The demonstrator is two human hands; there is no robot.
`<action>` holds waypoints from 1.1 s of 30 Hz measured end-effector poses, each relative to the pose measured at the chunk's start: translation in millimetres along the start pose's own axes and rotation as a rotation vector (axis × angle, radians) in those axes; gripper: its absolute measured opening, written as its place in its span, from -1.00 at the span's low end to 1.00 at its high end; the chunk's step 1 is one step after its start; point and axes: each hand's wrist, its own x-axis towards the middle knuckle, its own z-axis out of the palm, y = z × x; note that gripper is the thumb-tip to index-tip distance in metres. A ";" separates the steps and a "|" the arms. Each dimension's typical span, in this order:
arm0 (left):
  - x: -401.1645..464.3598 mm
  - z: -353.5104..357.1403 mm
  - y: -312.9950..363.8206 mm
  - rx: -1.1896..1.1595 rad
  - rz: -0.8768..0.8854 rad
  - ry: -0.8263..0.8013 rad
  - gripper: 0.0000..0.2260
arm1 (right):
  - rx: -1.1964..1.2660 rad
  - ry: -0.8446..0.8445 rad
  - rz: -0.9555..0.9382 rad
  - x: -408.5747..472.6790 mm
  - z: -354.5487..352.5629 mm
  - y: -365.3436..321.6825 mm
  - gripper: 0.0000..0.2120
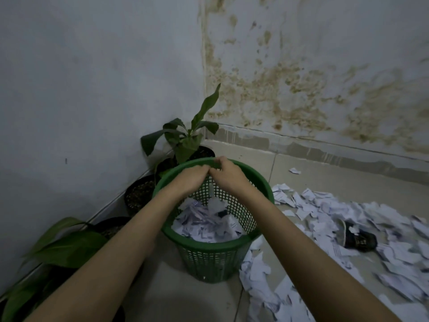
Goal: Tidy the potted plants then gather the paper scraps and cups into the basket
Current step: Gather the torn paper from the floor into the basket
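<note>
Left hand (190, 180): held over the far side of the basket (216, 249), fingers curled down; whether anything is gripped cannot be told. Right hand (228, 174): pressed against the left, fingers curled at the far rim; contents likewise unclear. A blurred scrap is seen below the hands, inside the basket. Scraps (206, 225) are heaped in the basket; more paper (343, 231) is spread on the floor to the right. Potted plants (185, 140) are lined along the left wall.
</note>
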 end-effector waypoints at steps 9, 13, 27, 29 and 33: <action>-14.3 13.4 20.1 0.431 0.146 -0.265 -0.63 | -0.599 -0.148 0.013 -29.3 -23.0 16.6 -0.58; -27.2 28.5 76.5 0.331 0.368 -0.172 -0.67 | -0.509 0.044 -0.004 -49.9 -78.8 24.5 -0.62; -55.7 201.6 129.3 0.403 0.715 -0.553 -0.68 | -0.476 -0.129 0.673 -200.5 -164.7 179.7 -0.53; -52.7 226.9 106.6 0.631 0.638 -0.749 -0.44 | -0.382 -0.223 0.706 -226.2 -137.8 204.6 -0.46; -59.8 259.1 52.4 0.931 0.503 -1.021 0.03 | -0.319 -0.323 0.744 -270.0 -88.5 236.6 -0.29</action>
